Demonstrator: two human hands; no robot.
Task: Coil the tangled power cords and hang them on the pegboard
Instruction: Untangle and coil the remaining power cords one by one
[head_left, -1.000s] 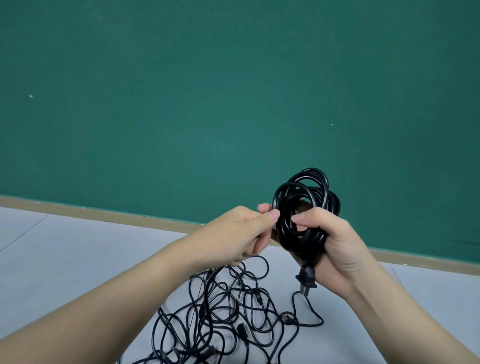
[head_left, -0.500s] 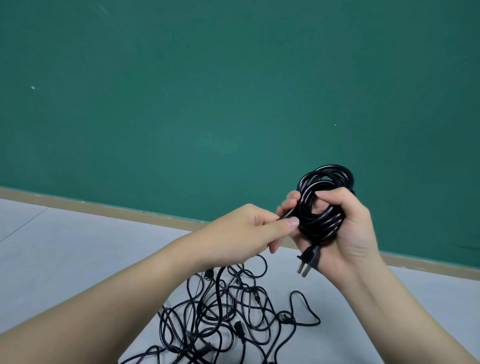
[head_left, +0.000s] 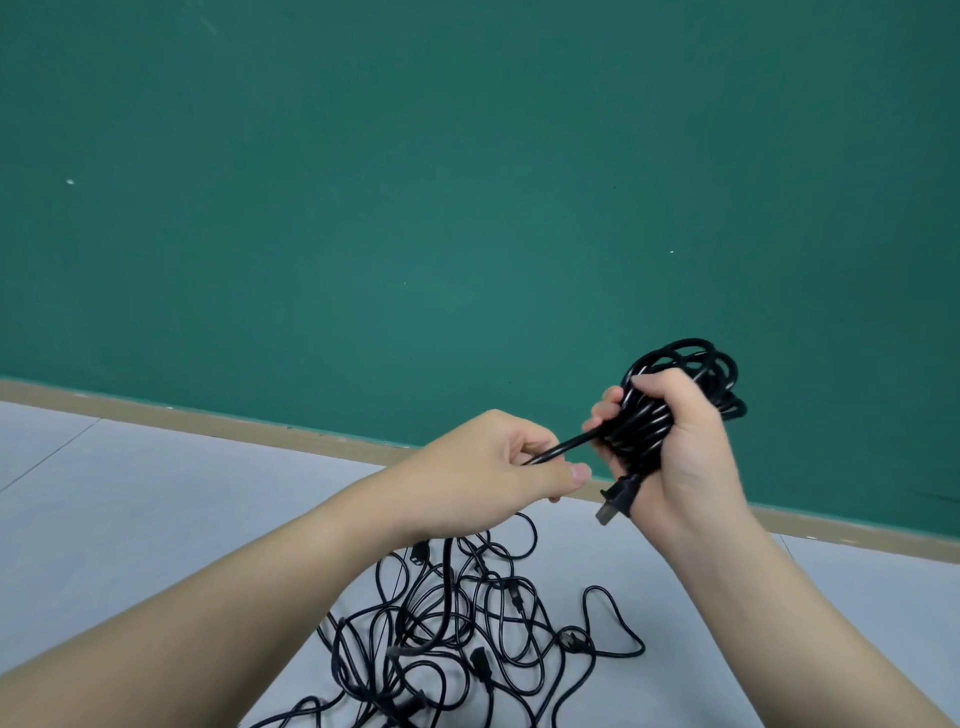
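Above a pale grey table (head_left: 156, 519), your right hand (head_left: 680, 462) grips a coil of black power cord (head_left: 675, 395), fingers (head_left: 605, 415) curled round the loops, with its plug (head_left: 618, 501) hanging below the palm. Your left hand (head_left: 498, 467) pinches the free strand (head_left: 561, 449) that runs taut into the coil, so this cord looks partly wound, with more to gather. Below your wrists, a tangled heap of black cords (head_left: 467, 623) lies loose on the table, several plugs showing among the loops; these look not yet coiled. No pegboard is visible, so hanging remains. Behind the table stands a plain dark green wall (head_left: 415, 182), with a tan strip (head_left: 208, 421) along its base.
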